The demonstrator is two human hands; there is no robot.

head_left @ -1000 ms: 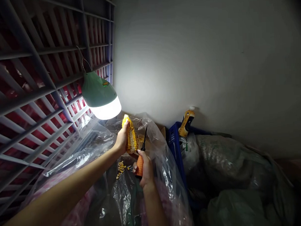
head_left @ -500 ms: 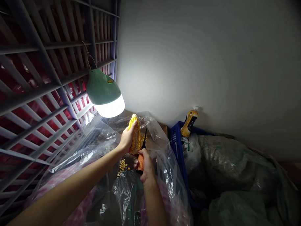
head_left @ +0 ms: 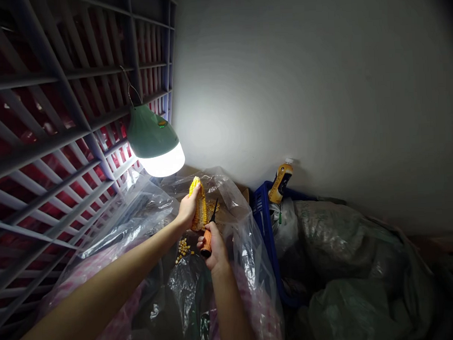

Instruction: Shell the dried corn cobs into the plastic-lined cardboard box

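Grey-white wall (head_left: 320, 87) across rear and right, unmarked. Dark slatted grille (head_left: 61, 121) at left, red behind the slats. Grey-green sacks (head_left: 344, 245) piled at lower right. Clear plastic sheeting (head_left: 139, 212) crumpled below the grille and under both forearms.

Green-topped lamp (head_left: 153, 138) hung by a wire hook from the grille, lit, above and left of the hands. Blue crate (head_left: 263, 208) against the wall, right of the hands. Orange bottle (head_left: 281, 183) with a white cap, leaning on the wall at the crate's far corner. Note the dark label: writing too small to read.

Left hand (head_left: 187, 211): closed fully, fingers curled around the lower half of the corn cob (head_left: 198, 203). Cob held near upright with its tip upward, over the sheeting, below the lamp.

Right hand (head_left: 214, 250): closed in a fist on the orange handle of the pointed tool (head_left: 207, 237). Thin dark spike angled up and right, its tip just beside the cob's right flank. Contact between spike and cob cannot be told.

Loose kernels (head_left: 182, 248) scattered on the sheeting, just left of the right hand and below the cob.
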